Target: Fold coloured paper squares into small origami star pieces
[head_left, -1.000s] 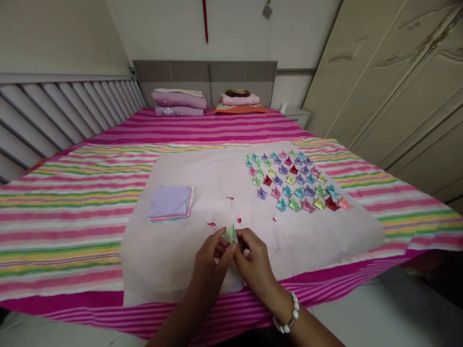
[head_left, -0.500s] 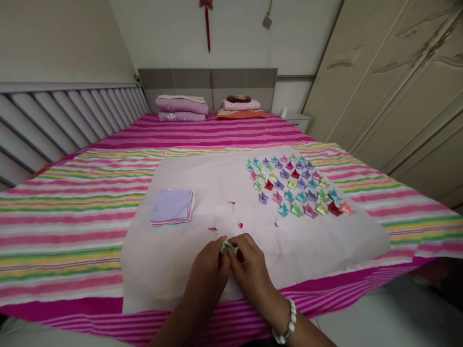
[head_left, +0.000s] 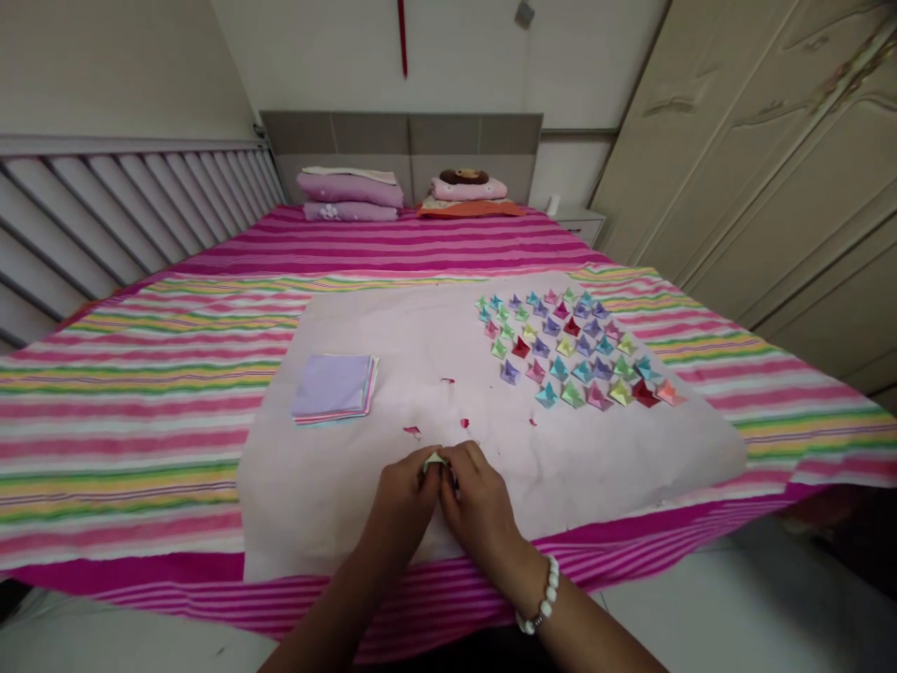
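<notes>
A small pale green piece of folded paper (head_left: 434,459) is pinched between my two hands, low in the middle of the view; most of it is hidden by the fingers. My left hand (head_left: 405,493) grips it from the left, thumb and fingers closed. From the right, my right hand (head_left: 479,495) closes on the same paper, with a white bead bracelet on its wrist. Both hands are just above a large pale paper sheet (head_left: 406,327). To their left lies a stack of square coloured paper (head_left: 333,385), lilac on top. Several small folded paper boats (head_left: 582,372) stand in rows at right.
Red printed marks or scraps (head_left: 463,423) dot the sheet beyond my hands; I cannot tell which. Beneath is a bed with a striped cover (head_left: 140,421). Folded bedding (head_left: 350,190) sits by the headboard. A slatted rail (head_left: 140,215) runs along the left, a wardrobe (head_left: 771,168) on the right.
The view has tilted slightly downward. The fingers have closed further over the green paper, so less of it shows. The stack and the folded pieces have stayed put.
</notes>
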`<act>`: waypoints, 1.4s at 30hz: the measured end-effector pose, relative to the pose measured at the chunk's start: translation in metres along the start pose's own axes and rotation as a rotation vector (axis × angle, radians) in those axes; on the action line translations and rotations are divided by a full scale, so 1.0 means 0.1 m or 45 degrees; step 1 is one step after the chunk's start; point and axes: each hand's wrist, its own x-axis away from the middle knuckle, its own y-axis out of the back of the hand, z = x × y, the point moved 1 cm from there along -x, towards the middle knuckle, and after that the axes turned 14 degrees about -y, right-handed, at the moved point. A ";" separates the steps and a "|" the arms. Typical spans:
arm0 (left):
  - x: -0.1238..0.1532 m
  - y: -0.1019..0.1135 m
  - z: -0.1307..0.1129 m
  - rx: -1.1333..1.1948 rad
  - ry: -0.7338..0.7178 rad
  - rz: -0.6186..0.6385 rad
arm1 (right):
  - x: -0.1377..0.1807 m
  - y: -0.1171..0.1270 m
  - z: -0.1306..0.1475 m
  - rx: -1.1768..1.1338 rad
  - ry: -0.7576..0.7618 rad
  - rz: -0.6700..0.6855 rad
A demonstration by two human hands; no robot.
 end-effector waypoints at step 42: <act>0.10 0.05 0.09 -0.278 -0.694 0.206 | -0.20 0.11 -0.06 -0.927 -0.693 0.185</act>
